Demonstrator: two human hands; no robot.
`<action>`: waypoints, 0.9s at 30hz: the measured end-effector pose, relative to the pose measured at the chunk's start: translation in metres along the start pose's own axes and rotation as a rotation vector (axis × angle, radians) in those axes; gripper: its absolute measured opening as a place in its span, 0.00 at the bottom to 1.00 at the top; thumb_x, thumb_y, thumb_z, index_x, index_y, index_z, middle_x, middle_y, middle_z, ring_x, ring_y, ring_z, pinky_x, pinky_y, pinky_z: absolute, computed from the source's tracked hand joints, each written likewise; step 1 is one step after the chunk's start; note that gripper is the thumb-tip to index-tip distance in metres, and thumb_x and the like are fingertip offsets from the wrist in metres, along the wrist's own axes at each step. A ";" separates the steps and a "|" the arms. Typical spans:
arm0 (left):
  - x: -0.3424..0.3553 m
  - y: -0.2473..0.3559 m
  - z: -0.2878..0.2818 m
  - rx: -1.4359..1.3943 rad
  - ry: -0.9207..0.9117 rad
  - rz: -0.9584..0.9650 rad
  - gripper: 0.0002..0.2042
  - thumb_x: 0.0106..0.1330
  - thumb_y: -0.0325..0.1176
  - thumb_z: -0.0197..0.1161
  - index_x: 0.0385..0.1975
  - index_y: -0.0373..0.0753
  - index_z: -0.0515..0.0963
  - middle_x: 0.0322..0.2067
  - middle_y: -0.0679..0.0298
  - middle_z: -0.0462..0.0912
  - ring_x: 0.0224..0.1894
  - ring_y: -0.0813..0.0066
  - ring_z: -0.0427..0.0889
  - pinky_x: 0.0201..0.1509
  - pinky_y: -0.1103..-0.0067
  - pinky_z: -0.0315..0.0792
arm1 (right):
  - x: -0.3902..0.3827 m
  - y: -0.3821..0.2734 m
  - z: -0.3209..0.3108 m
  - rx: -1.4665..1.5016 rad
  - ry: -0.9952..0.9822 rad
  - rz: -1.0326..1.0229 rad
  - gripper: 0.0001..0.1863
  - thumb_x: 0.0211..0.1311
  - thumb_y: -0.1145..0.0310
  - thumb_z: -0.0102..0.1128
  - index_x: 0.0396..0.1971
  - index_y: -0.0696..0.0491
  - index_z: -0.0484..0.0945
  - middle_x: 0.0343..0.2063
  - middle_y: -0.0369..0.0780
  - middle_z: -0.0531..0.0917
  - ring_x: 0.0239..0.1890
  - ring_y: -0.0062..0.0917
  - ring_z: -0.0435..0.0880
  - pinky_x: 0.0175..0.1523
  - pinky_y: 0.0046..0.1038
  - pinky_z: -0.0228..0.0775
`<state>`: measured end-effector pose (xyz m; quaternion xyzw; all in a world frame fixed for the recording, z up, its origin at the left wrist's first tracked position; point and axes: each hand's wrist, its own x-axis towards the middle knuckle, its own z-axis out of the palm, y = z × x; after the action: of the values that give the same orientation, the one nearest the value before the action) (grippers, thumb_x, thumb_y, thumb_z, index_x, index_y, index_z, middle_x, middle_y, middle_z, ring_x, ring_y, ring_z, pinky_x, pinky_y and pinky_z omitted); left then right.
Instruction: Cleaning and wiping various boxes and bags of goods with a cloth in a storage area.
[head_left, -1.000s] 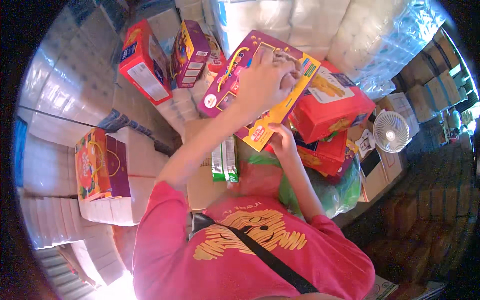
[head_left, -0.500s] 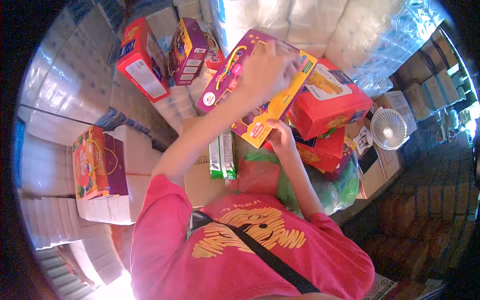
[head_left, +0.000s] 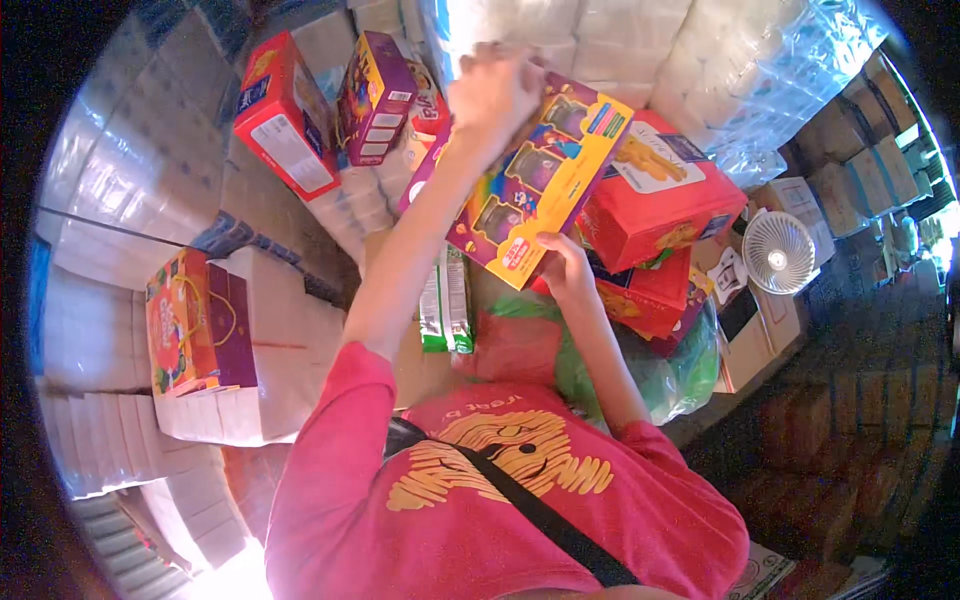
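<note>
Flat yellow-and-purple cardboard gift box (head_left: 535, 185) is slanting between both hands: left hand (head_left: 495, 90) gripping its far top end, right hand (head_left: 562, 268) pinching its near bottom corner.

A shop stockroom: stacked white cartons (head_left: 120, 250) fill the frame's left, plastic-wrapped white bales (head_left: 720, 70) the top, brown cardboard boxes (head_left: 850, 170) the right.

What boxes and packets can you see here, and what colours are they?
Flat yellow and pink box: centre, held by left hand and right hand.
Red boxes: stacked right of it.
Red box: upper left, tilted.
Purple box: beside that one.
Orange and purple box: left, on white cartons.
Green-white packets: below centre.
</note>
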<state>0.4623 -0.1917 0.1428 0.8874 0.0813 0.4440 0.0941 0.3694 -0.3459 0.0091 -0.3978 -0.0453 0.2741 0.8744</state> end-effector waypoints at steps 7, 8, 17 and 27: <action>-0.037 0.010 -0.002 -0.293 0.029 0.113 0.06 0.47 0.36 0.60 0.27 0.50 0.77 0.28 0.60 0.76 0.29 0.57 0.77 0.28 0.68 0.75 | 0.001 0.001 -0.011 0.138 0.071 0.048 0.18 0.44 0.85 0.49 0.38 0.57 0.74 0.43 0.41 0.76 0.51 0.25 0.72 0.56 0.26 0.61; -0.032 0.000 0.004 -0.352 0.016 0.122 0.06 0.48 0.36 0.59 0.27 0.51 0.77 0.27 0.61 0.76 0.29 0.57 0.77 0.28 0.68 0.75 | 0.008 0.009 -0.026 -0.099 -0.005 -0.035 0.18 0.45 0.86 0.48 0.39 0.57 0.74 0.43 0.41 0.76 0.51 0.26 0.72 0.56 0.26 0.61; -0.024 -0.015 -0.007 -0.109 -0.028 0.012 0.11 0.46 0.36 0.64 0.31 0.57 0.76 0.25 0.62 0.76 0.30 0.59 0.78 0.26 0.68 0.73 | 0.016 0.018 -0.031 -0.293 -0.037 -0.199 0.28 0.42 0.80 0.50 0.50 0.57 0.61 0.38 0.44 0.76 0.41 0.35 0.79 0.44 0.37 0.74; -0.022 -0.038 0.001 -0.157 -0.044 -0.043 0.12 0.46 0.37 0.65 0.33 0.56 0.76 0.28 0.61 0.77 0.32 0.59 0.78 0.31 0.66 0.73 | 0.008 -0.001 -0.003 -0.052 0.084 -0.085 0.32 0.39 0.81 0.55 0.51 0.56 0.60 0.38 0.43 0.77 0.40 0.32 0.79 0.44 0.34 0.74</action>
<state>0.4482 -0.1596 0.1161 0.8849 0.0630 0.4271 0.1748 0.3772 -0.3446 0.0063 -0.4294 -0.0325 0.2186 0.8757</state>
